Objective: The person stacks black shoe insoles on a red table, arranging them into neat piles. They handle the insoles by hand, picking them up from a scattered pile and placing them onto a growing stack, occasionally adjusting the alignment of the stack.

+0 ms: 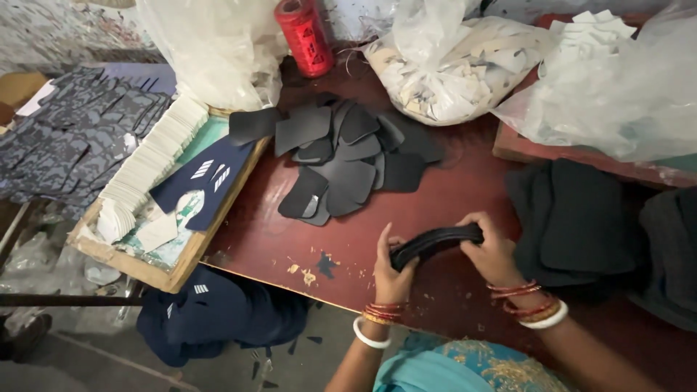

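Note:
Both of my hands hold a thin stack of black cut pieces edge-up over the dark red table. My left hand grips its left end, fingers curled around it. My right hand clasps the right end from above. Bangles sit on both wrists. A loose heap of dark grey and black cut pieces lies on the table beyond my hands.
A wooden tray at left holds a row of white cards and a navy piece. A red thread spool and plastic bags of white scraps stand behind. Dark folded fabric lies right; navy cloth hangs below the table.

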